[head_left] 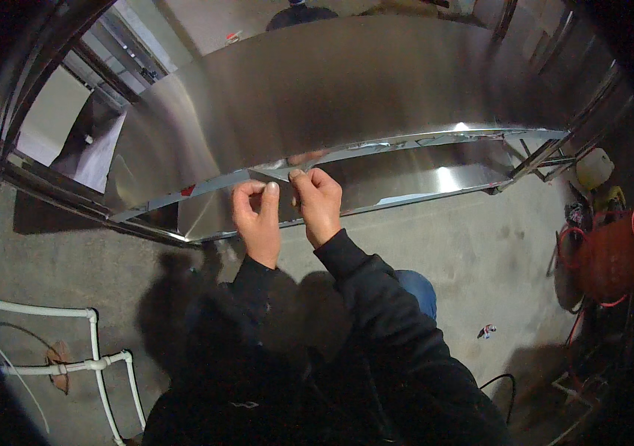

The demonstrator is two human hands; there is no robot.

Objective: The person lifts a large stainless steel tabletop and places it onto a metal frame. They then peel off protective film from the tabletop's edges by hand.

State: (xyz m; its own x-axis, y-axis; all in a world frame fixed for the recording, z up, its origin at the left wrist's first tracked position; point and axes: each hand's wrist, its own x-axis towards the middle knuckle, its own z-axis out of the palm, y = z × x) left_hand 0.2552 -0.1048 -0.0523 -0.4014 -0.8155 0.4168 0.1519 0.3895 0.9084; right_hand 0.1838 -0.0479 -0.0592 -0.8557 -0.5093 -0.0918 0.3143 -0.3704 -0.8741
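A broad stainless steel sheet (332, 74) with a brushed sheen lies before me, its near edge bordered by a pale, crinkled strip (376, 145). Just below that edge, my left hand (256, 219) is closed, thumb against the curled fingers. My right hand (321, 204) is pinched beside it, thumb and forefinger together. Between the two pinches runs a thin grey strip (269, 176) that looks like film or tape; both hands seem to grip it. Its exact kind is too small to tell. Under the sheet a lower metal shelf (406, 175) shows.
White plastic pipes (94, 334) stand on the concrete floor (376, 245) at lower left. To the right are an orange container (610, 256) with red hose and a whitish jug (593, 169). A small crumpled scrap (487, 331) lies on the floor.
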